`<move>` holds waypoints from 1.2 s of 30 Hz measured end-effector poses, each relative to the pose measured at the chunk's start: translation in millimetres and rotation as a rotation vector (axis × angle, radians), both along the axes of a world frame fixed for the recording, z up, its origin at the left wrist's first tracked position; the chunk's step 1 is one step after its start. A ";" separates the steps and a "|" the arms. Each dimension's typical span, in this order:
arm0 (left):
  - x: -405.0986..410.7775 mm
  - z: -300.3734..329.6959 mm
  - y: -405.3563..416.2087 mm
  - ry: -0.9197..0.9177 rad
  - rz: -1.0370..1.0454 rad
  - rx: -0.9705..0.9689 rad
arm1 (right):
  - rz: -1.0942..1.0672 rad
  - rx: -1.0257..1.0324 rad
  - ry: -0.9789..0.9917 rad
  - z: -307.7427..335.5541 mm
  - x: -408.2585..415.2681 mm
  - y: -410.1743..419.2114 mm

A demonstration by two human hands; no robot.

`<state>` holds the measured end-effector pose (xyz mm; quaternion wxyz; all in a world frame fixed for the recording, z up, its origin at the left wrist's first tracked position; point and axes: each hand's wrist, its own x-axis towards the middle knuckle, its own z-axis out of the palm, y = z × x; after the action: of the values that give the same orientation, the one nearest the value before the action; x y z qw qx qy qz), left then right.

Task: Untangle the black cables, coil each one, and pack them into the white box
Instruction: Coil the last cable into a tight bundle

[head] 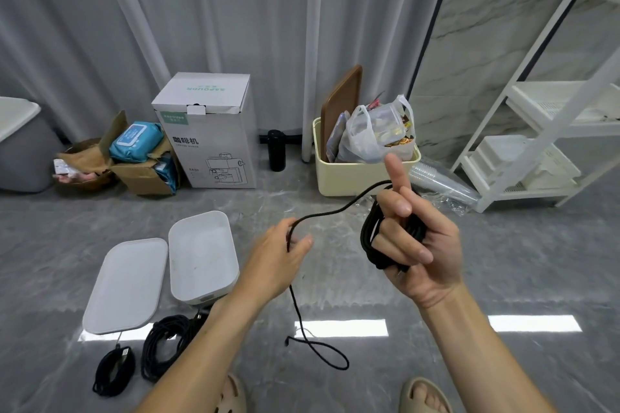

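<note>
Right now the right hand [414, 245] is raised palm-up with a black coil [372, 238] wound round its curled fingers, index finger sticking straight up; the left hand [278, 258] pinches the same cable's loose run [330, 209] between thumb and fingers, and the tail [312, 342] drops from it to a loop on the grey floor [436, 362] near the sandals. Open white box [201, 255] sits on the floor left of the hands with its lid [125, 285] just beside it further left, nothing visible inside. Two coiled black cables [161, 349] lie on the floor nearer than the box and lid, the smaller one [114, 370] to the left.
</note>
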<state>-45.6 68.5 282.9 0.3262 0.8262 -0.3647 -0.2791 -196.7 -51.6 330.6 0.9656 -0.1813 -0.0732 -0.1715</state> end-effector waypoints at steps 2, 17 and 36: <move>-3.4 -1.4 0.1 -0.030 -0.060 0.033 | 0.026 -0.020 0.027 -1.1 1.9 3.4; -36.8 25.4 -7.4 0.620 -0.214 -0.329 | 0.040 -0.093 0.132 -2.8 12.8 18.2; -28.1 33.2 -4.4 0.490 -0.131 -0.019 | -0.632 -0.725 0.866 -14.4 22.5 15.2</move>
<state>-73.7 64.0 316.2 0.3937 0.7054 -0.3302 -0.4882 -174.3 -36.5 316.3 0.6882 -0.5613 0.3267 -0.3234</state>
